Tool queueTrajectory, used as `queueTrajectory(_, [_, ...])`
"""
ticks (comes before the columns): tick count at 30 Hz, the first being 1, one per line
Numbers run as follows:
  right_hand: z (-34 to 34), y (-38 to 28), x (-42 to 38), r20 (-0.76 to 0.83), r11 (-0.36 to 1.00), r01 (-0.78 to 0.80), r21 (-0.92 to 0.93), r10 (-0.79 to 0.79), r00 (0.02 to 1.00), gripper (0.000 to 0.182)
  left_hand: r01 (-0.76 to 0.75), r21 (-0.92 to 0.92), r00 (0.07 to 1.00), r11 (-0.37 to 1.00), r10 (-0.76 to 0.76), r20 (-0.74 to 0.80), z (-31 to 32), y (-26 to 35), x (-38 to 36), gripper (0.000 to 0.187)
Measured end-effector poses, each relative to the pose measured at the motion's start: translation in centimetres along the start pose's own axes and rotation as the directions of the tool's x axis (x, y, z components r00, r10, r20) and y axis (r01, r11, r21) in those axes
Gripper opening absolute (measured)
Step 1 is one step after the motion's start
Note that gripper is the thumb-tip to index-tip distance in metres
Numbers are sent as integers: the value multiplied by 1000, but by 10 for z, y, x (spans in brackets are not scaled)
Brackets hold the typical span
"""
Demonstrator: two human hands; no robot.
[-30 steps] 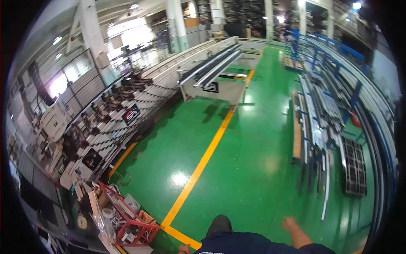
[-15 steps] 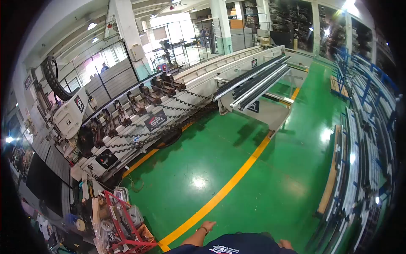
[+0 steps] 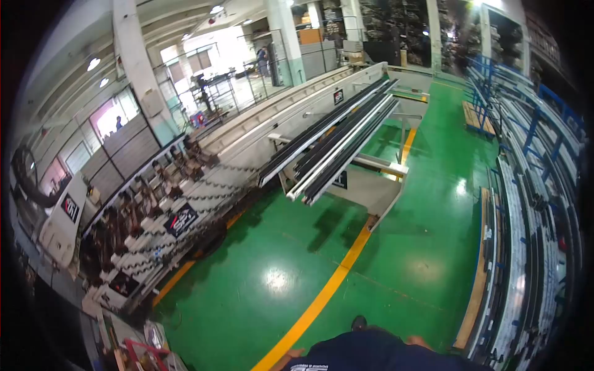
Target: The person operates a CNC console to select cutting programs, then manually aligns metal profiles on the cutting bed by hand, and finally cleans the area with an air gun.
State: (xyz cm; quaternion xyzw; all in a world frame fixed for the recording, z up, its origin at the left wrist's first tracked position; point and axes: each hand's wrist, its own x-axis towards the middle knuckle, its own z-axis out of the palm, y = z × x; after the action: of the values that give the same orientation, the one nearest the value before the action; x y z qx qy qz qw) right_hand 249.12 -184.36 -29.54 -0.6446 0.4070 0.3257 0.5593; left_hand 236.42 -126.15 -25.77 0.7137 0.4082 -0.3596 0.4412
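My left hand (image 3: 288, 357) shows only in part at the lower edge, beside my dark shirt (image 3: 365, 352), and its fingers cannot be made out. Only a small piece of my right hand or forearm (image 3: 419, 341) appears on the other side of the shirt. Neither hand visibly touches anything. Ahead, long black and silver metal profiles (image 3: 346, 145) lie on the support arms of a long white machine (image 3: 232, 151), well out of reach. One dark shoe (image 3: 359, 322) of mine is on the green floor (image 3: 284, 278).
Racks of long profiles (image 3: 526, 247) line the right side, with blue posts. A wooden pallet (image 3: 478, 119) lies farther back. At the lower left stands a red-framed cart (image 3: 145, 352). A yellow line (image 3: 337, 278) crosses the floor. Another person (image 3: 262, 62) stands far off.
The profiles and machine arms look nearer, and the view has shifted right. My left hand has dropped lower, mostly out of sight. The red cart has slid toward the bottom left corner.
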Motion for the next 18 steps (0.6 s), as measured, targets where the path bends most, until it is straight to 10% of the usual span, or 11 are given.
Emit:
queueTrajectory(5, [42,-279,112,136,854,359,-376,-332,933,29,-38,45,999,998,37,27,-1,114,14,58])
queueTrajectory(10, [135,-550,89,62,823,569,-12,-567,821,27,-3,77,1000,997,2,13,-41,235,80,53])
queueTrajectory(15, [178,-598,176,156,861,489,-144,-468,870,30,-84,143,976,986,110,-188,-118,365,184,48])
queueTrajectory(18, [152,-534,254,139,899,157,-409,-108,984,28,-404,142,638,904,389,-665,-171,473,235,49])
